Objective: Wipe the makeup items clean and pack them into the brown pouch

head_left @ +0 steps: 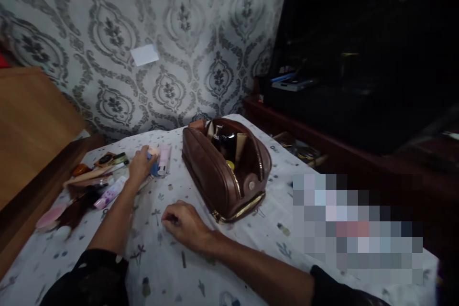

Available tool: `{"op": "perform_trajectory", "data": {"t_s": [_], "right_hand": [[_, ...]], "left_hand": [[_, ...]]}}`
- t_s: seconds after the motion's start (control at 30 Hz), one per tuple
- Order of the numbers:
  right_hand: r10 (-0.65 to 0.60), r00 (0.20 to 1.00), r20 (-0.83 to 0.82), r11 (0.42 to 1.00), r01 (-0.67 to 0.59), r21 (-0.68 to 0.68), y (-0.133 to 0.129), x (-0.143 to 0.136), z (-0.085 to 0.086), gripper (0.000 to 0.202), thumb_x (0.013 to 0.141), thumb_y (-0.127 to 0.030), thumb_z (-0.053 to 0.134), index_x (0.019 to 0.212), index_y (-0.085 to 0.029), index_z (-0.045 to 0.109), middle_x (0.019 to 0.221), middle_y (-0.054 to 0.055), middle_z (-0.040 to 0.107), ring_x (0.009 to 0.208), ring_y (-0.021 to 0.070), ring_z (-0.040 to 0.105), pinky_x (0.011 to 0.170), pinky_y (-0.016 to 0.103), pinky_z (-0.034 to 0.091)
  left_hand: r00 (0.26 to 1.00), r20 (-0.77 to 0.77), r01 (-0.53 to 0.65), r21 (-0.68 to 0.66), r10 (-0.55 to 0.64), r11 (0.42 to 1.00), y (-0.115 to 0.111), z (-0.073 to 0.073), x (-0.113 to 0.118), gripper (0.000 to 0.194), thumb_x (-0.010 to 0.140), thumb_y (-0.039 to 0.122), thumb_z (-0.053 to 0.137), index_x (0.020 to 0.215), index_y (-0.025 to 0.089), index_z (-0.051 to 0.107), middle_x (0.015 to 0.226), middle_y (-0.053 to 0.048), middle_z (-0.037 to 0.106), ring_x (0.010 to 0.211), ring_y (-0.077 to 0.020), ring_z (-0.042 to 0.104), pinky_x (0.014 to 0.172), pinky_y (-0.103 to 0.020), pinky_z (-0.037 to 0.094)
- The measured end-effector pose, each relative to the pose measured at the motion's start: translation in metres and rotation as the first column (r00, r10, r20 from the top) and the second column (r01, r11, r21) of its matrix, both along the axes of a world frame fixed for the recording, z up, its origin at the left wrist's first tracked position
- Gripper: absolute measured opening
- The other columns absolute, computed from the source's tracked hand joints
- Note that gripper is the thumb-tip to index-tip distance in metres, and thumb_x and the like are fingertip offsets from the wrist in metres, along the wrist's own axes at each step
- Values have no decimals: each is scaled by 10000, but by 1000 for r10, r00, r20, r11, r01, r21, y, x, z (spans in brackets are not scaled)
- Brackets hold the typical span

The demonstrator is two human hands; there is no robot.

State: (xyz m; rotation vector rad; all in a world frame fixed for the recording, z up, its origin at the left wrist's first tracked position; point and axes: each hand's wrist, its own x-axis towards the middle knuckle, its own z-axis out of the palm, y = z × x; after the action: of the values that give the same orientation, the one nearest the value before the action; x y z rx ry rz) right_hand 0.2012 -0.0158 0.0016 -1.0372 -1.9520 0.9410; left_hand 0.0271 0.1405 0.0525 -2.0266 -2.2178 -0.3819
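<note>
My left hand reaches among the cosmetics on the left, its fingers closed round a small blue item with a pale peach part, mostly covered by the hand. Just right of it lies a pale pink tube with a silvery cap. My right hand rests loosely curled on the cloth, with nothing visible in it. Beyond it and to the right stands a brown toiletry bag, unzipped. Inside the bag are a dark glossy object and something yellow.
A patterned white cloth covers the surface. On the left lie a purple-and-white tube, a pink round item, brushes and other cosmetics. A wooden panel borders the left; a dark red ledge runs along the right. One area at right is pixelated.
</note>
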Motion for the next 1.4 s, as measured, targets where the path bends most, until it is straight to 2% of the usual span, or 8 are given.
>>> {"op": "perform_trajectory", "data": {"t_s": [0.37,0.63,0.77,0.9,0.97,1.07,1.2,1.4], "right_hand": [[32,999,-32,999,-32,-2,3,1,-2,122,790,-71,595,768,-168,665,755,14,637,775,143,553,711,228,400],[30,999,-39,1000,-30,0,2,1,0,128,781,-60,594,746,-171,649,732,1,603,748,137,532,716,237,407],[20,998,-59,1000,-19,14,0,2,0,128,788,-64,584,753,-178,629,740,0,585,748,142,532,763,259,438],[-38,989,-144,999,40,7,-2,4,-1,335,800,-81,559,1115,-191,584,1085,62,573,816,144,558,815,301,496],[-60,981,-182,998,65,18,-2,5,-1,570,792,-93,567,1338,-195,440,1285,116,490,1046,193,556,930,357,489],[-28,985,-170,998,36,43,-2,5,0,798,741,-96,624,1460,-164,286,1462,162,360,1372,259,340,1127,435,346],[55,992,-113,998,-52,30,-1,4,3,853,698,-104,705,1457,-158,321,1423,145,437,1340,256,390,1145,424,323],[65,995,-75,998,-63,29,-2,8,7,830,664,-135,779,1402,-204,406,1346,117,512,1254,271,462,1086,441,373]], "left_hand": [[999,-4,51,51,-50,997,2,-8,-3,469,943,467,460,1345,227,487,1169,-128,608,1035,-294,625,795,-356,489],[984,-1,177,15,-177,984,-36,7,-11,416,935,417,486,1311,240,515,1159,-98,611,1095,-286,591,864,-355,481],[973,67,217,71,-221,974,-60,11,-12,422,902,381,503,1298,234,524,1170,-86,613,1100,-279,591,897,-367,485],[918,174,341,119,-357,933,-94,10,-11,454,894,422,493,1306,234,523,1197,-77,618,1094,-274,610,906,-382,500],[869,257,413,93,-423,906,-115,7,-8,451,892,470,504,1284,251,546,1226,-64,626,1126,-267,608,947,-378,489],[780,398,507,51,-483,861,-142,2,-3,439,899,506,516,1264,269,570,1285,-49,636,1174,-246,605,988,-345,475],[756,484,454,98,-441,886,-160,-5,6,430,912,512,491,1213,226,599,1209,-73,681,1103,-245,638,981,-354,477],[740,566,358,125,-363,925,-159,-11,13,430,903,548,472,1104,203,632,1099,-68,710,1004,-243,656,891,-342,503]]}}
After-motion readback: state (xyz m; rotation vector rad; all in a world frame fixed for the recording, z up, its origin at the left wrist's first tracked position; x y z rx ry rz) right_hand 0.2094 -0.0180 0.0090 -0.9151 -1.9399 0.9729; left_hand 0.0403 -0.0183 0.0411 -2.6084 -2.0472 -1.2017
